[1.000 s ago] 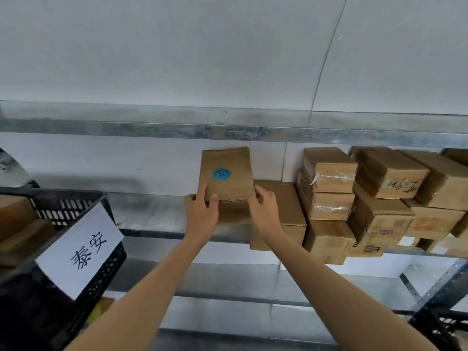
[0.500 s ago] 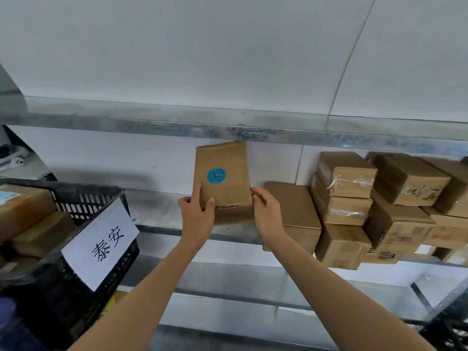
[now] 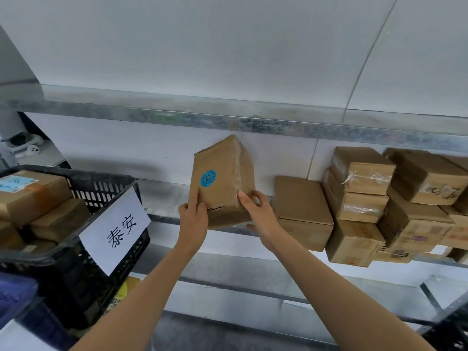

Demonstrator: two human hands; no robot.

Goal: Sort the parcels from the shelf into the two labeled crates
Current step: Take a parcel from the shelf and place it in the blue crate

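Observation:
A brown cardboard parcel (image 3: 222, 178) with a round blue sticker is held upright and tilted in front of the metal shelf (image 3: 167, 196). My left hand (image 3: 193, 216) grips its lower left edge and my right hand (image 3: 255, 211) grips its lower right corner. A black plastic crate (image 3: 101, 183) with a white paper label (image 3: 115, 229) stands at the left, holding several cardboard parcels. More parcels (image 3: 359, 188) are stacked on the shelf to the right, the nearest one (image 3: 301, 206) lying flat beside my right hand.
An upper metal shelf beam (image 3: 253, 122) runs across above the parcels. A lower shelf level (image 3: 253, 274) lies below. A white wall stands behind. A dark crate corner (image 3: 450, 330) shows at the bottom right. A blue object (image 3: 12, 292) sits at the lower left edge.
Both hands have lifted the sticker parcel off the shelf and turned it, so its taped side face now shows. The view has shifted left, showing more of the crate.

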